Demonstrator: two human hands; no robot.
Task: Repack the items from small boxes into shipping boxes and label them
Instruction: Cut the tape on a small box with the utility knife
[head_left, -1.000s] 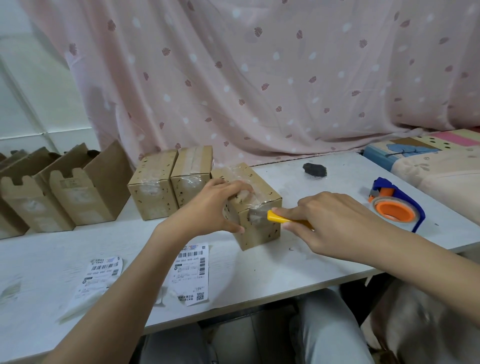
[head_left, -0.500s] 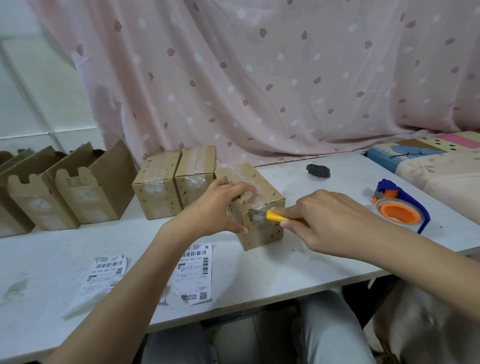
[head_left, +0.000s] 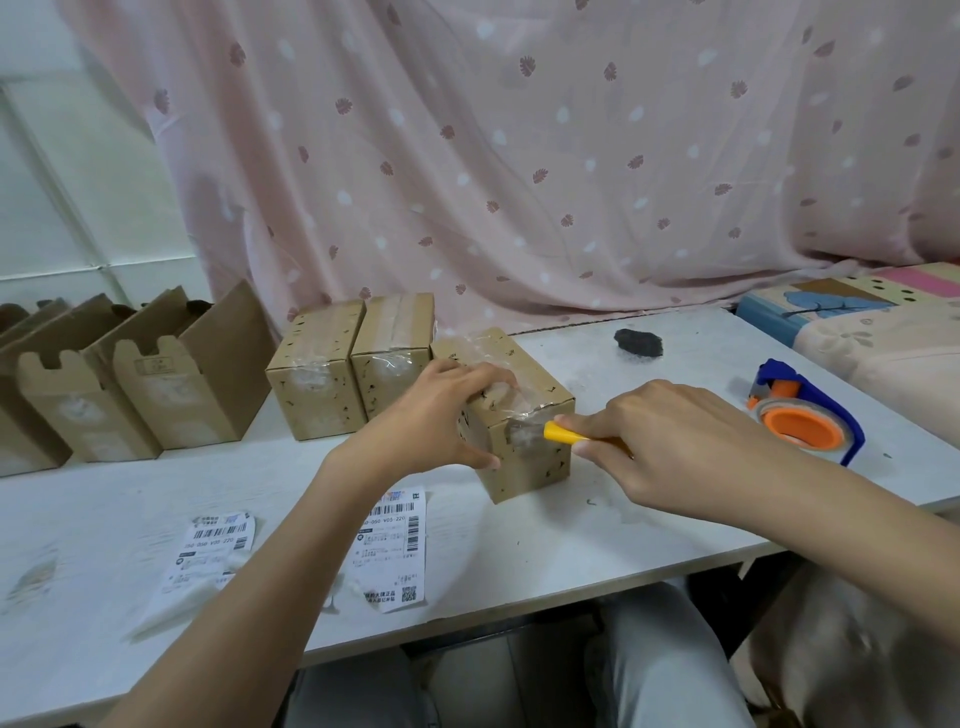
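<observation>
Box (head_left: 524, 457) gripped by left-hand fingers (head_left: 480, 375) (thumb below).

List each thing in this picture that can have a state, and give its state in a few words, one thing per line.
Box being held: closed, taped, upright on the table.
Two boxes behind it: closed, taped, side by side.
Open cartons at left: flaps up, unsealed.
Yellow knife: tip at the tape on the held box.
Tape dispenser: idle on the table.
Shipping labels: loose, flat, not stuck on.
Left hand: grips the box.
Right hand: grips the knife.
</observation>
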